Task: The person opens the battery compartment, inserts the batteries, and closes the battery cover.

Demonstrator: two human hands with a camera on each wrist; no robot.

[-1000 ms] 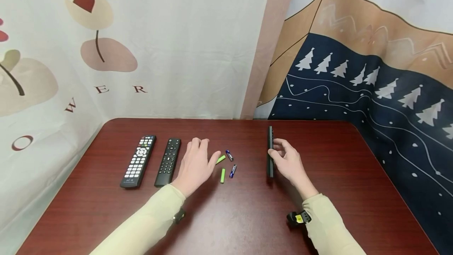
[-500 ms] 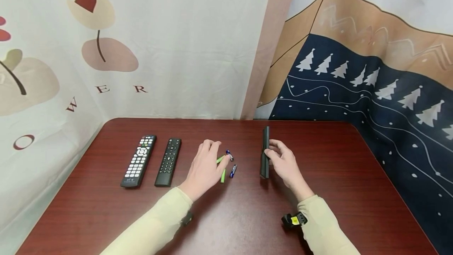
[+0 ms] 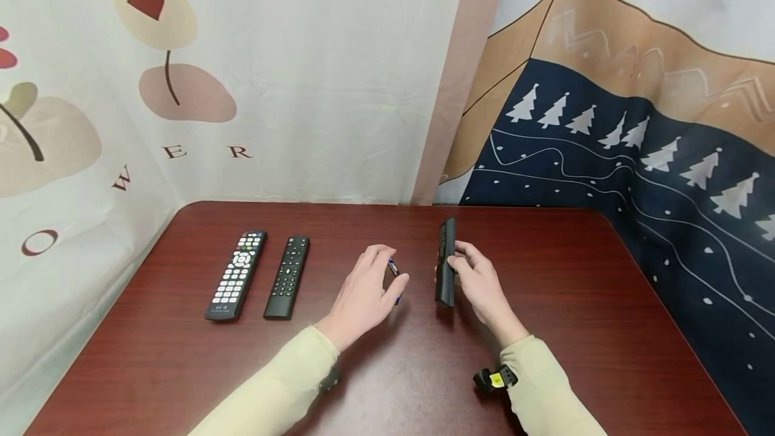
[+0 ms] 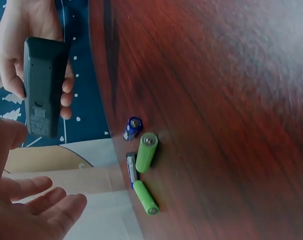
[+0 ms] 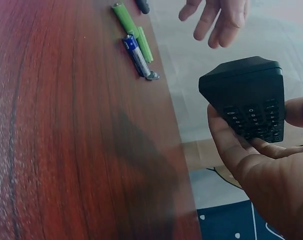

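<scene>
- Black plastic makes up the held remote (image 3: 445, 269). Our right hand (image 3: 484, 289) grips it, thumb on one side and fingers on the other, up off the brown table (image 3: 418, 369).
- Say our left hand (image 3: 362, 296) is the middle of a clock, with 12 toward the far edge. The held remote is at 2 o'clock, near but not touching.
- Our left hand holds nothing. Its fingers are loose, and its thumb is apart from them.
- Under it and just beside it, we see two green batteries (image 4: 147, 153) and two blue and silver batteries (image 4: 132, 167), lying close together.
- About 9 o'clock we find the small-button remote (image 3: 287, 278), then, farther out, the white-button remote (image 3: 233, 281). Both lie flat.
- Toward 11 o'clock hangs a white cloth (image 3: 339, 73) with flowers; toward 2 o'clock, a blue cloth (image 3: 572, 153) with white trees.
</scene>
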